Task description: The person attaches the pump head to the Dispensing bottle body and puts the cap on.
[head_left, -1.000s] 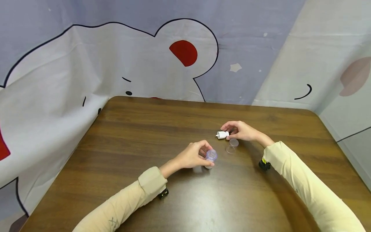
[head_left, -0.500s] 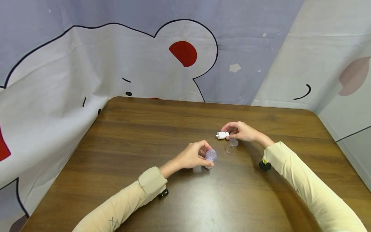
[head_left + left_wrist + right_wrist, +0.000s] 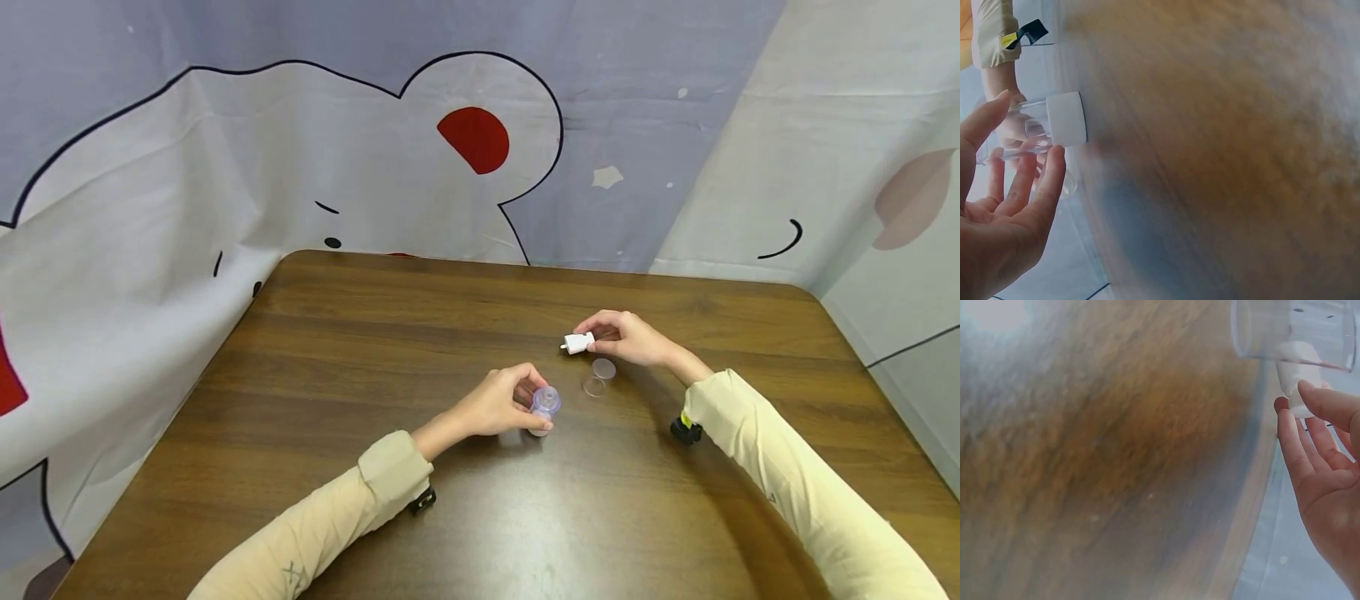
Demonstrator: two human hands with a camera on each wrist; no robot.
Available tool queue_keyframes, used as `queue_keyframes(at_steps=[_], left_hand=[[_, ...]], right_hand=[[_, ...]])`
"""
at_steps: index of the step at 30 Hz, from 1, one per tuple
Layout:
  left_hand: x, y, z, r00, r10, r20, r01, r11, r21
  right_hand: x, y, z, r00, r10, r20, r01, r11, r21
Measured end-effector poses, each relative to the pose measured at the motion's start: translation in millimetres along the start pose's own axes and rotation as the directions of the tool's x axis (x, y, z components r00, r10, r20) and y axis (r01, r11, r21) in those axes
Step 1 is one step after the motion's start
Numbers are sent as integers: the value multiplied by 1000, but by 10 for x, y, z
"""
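Note:
My left hand (image 3: 495, 403) grips a small clear bottle (image 3: 545, 403) with a pale purple rim and a white base, upright on the table. In the left wrist view, thumb and fingers lie around its clear body, the white base (image 3: 1067, 119) nearest the wood. Farther right, my right hand (image 3: 627, 339) pinches a small white cylindrical pump-like piece (image 3: 578, 342); its thin stem points left. The right wrist view has this white piece (image 3: 1297, 372) between thumb and fingertips, partly behind a clear cylinder (image 3: 1242, 328). That clear cylinder (image 3: 603, 368) is just below the right hand in the head view.
The brown wooden table (image 3: 360, 350) has rounded far corners. Behind it hangs a printed cloth (image 3: 337, 150) that also runs down the left and right sides. Light glares off the wood near the front.
My right hand has shifted the white piece slightly up and right in the head view, and its tilt has altered a little. The left hand and bottle have stayed in place.

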State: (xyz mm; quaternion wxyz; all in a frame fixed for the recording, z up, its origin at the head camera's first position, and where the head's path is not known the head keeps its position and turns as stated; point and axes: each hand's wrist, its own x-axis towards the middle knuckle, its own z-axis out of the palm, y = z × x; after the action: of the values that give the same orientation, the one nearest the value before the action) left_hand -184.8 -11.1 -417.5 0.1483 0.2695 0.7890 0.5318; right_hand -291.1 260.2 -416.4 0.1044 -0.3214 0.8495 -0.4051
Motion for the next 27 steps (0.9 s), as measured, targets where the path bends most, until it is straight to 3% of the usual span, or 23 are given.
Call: queue_keyframes(at_steps=[13, 20, 27], left_hand=[[-5, 17, 2, 1000, -6, -5, 6, 1000, 12], [5, 23, 3, 1000, -11, -4, 11, 1000, 27], [-12, 34, -1, 1000, -9, -1, 9, 1000, 28]], right_hand=[[-136, -253, -85, 986, -83, -145, 87, 996, 25], [-243, -395, -86, 968, -70, -240, 108, 983, 146], [-335, -631, -11, 966, -101, -237, 154, 964, 218]])
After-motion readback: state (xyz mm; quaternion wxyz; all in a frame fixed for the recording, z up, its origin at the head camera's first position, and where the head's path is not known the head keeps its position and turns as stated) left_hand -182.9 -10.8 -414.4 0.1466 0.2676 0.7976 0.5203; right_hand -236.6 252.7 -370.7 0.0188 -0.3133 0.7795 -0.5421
